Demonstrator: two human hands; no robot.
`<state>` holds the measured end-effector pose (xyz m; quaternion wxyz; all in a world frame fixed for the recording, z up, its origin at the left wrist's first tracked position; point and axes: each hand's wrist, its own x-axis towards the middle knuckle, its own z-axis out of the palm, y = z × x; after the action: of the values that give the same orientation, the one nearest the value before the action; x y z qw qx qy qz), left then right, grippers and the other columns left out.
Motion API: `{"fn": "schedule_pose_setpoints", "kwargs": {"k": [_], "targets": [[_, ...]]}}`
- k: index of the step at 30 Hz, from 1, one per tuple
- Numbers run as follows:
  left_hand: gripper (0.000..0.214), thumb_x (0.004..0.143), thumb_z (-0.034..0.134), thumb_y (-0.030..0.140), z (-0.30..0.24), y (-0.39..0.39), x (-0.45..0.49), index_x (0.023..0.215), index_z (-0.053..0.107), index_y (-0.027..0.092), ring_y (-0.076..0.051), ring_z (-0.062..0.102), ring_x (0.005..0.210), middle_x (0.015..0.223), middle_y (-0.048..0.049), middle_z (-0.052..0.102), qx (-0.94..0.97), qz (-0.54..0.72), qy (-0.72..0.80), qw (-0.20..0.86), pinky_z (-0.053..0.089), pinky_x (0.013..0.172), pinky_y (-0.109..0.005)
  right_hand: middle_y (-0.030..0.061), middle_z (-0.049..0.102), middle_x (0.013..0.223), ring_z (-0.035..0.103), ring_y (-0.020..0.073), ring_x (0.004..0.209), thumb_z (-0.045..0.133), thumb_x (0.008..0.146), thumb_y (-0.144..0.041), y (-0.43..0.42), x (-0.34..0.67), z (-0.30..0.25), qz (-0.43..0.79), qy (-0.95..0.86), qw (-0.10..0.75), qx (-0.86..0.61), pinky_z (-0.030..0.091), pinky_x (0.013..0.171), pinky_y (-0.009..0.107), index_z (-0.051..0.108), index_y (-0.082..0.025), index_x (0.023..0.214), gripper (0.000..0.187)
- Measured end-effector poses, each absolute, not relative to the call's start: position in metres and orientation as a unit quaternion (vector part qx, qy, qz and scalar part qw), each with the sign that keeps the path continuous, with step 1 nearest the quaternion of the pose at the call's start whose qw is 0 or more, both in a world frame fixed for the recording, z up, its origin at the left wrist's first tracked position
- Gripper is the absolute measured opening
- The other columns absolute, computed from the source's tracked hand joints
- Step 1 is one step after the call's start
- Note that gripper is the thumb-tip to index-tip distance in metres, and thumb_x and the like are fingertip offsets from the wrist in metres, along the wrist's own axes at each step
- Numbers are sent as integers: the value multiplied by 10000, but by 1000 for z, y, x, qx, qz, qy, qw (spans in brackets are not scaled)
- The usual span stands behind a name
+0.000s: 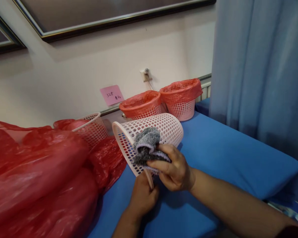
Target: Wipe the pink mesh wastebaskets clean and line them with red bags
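A pale pink perforated plastic wastebasket (169,127) lies tilted on its side above the blue table, its mouth toward the lower left. My left hand (142,193) grips the basket's rim from below, fingers closed around it. In my right hand (176,168) is a bunched grey cloth (149,140) with a pale purple edge, pressed against the basket's outer wall near the rim. Part of the cloth is hidden by my right fingers, and some of my left fingers are out of sight inside the basket's mouth.
Red plastic bags (39,178) are heaped on the left, partly over another pink basket (94,130). Two baskets with red liners (140,102) stand along the wall. The blue table surface (233,152) extends right toward a blue curtain (258,66). A pink note (111,95) is behind.
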<state>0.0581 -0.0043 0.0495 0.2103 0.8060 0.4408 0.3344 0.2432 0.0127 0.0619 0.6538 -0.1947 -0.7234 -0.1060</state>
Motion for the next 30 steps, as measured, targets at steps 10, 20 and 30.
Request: {"fn": "schedule_pose_setpoints", "kwargs": {"k": [10, 20, 30], "targets": [[779, 640, 501, 29, 50, 3, 55, 1381, 664, 204, -319, 662, 1273, 1363, -89, 716, 840, 272, 430, 190, 479, 1171, -500, 127, 696, 1113, 687, 316, 1060, 556, 693, -132, 124, 314, 33, 166, -375, 670, -618, 554, 1048, 575, 702, -164, 1197, 525], [785, 693, 503, -15, 40, 5, 56, 1435, 612, 216, -323, 638, 1308, 1452, -108, 660, 860, 270, 388, 192, 477, 1174, -558, 121, 518, 1476, 614, 266, 1271, 563, 837, -109, 22, 254, 65, -121, -731, 648, -177, 586, 1020, 448, 598, -264, 1403, 587], [909, 629, 501, -36, 39, 14, 49, 1504, 562, 201, -329, 471, 1493, 1574, -104, 561, 849, 241, 413, 224, 315, 1287, -571, 101, 719, 1171, 684, 284, 1130, 550, 714, -131, 123, 310, 24, 106, -436, 658, -604, 542, 1071, 491, 741, -213, 1140, 474]]}}
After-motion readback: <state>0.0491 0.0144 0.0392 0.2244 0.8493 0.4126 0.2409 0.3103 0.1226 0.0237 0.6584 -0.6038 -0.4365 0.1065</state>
